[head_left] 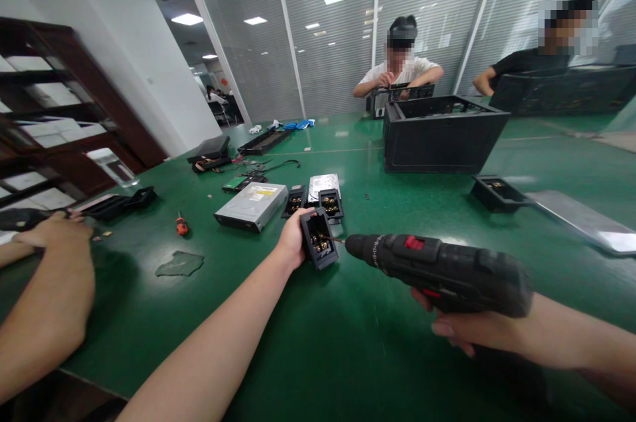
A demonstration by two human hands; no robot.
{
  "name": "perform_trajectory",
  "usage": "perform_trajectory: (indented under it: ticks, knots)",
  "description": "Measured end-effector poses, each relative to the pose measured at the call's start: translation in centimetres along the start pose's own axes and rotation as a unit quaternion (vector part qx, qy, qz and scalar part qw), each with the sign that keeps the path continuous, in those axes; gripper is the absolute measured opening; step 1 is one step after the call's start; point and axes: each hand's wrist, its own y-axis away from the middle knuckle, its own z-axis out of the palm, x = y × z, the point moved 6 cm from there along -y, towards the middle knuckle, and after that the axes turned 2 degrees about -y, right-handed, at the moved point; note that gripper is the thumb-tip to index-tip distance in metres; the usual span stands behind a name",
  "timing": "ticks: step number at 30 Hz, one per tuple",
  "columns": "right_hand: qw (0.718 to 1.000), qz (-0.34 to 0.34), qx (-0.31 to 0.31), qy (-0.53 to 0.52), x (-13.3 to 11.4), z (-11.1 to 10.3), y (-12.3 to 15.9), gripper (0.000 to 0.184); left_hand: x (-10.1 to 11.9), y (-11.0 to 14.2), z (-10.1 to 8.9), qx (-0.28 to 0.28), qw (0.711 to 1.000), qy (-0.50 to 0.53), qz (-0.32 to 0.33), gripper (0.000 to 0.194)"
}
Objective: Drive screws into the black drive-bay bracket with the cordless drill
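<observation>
My left hand [291,240] grips a small black plastic box [318,253] by its left side, tilted with its open face toward me. Several brass-coloured screws or fittings show inside it. My right hand [462,322] is wrapped round the handle of a black cordless drill [437,269] with red switches. The drill points left, and its thin bit reaches the box's opening; whether the tip touches a screw I cannot make out. Just behind my left hand are two similar black boxes, one on the left [294,202] and one on the right [330,205], beside a silver hard drive [322,185].
An optical drive [256,205], an orange screwdriver [182,224] and a dark flat scrap [179,263] lie left. A black computer case [440,137] stands back right, near another black box [497,193] and a metal panel [586,220]. Co-workers sit across; another's arms [54,276] enter from the left.
</observation>
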Motion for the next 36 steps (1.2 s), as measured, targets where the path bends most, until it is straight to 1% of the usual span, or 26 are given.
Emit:
perform_trajectory:
  ticks: [4, 8, 16, 25, 31, 36]
  knots:
    - [1.000, -0.004, 0.001, -0.003, 0.05, 0.06, 0.03, 0.026, 0.04, 0.19, 0.13, 0.006, 1.000, 0.004, -0.003, 0.022]
    - [1.000, -0.004, 0.000, -0.011, -0.09, 0.17, 0.06, 0.027, 0.11, 0.37, 0.21, 0.010, 1.000, 0.003, -0.004, 0.021]
    - [1.000, 0.003, -0.001, 0.000, -0.14, 0.11, 0.10, 0.029, 0.01, 0.00, 0.03, -0.002, 1.000, 0.005, -0.001, 0.022]
    - [1.000, 0.001, -0.003, 0.006, -0.12, 0.22, 0.20, 0.025, -0.07, -0.01, -0.08, 0.008, 1.000, -0.001, -0.001, 0.023]
    - [1.000, -0.004, 0.008, 0.013, -0.02, 0.09, 0.20, 0.027, 0.07, 0.17, 0.04, 0.010, 1.000, 0.001, 0.004, 0.022]
    - [1.000, -0.005, -0.003, 0.002, -0.09, 0.23, 0.17, 0.024, 0.10, 0.22, 0.09, 0.004, 1.000, 0.003, 0.001, 0.022]
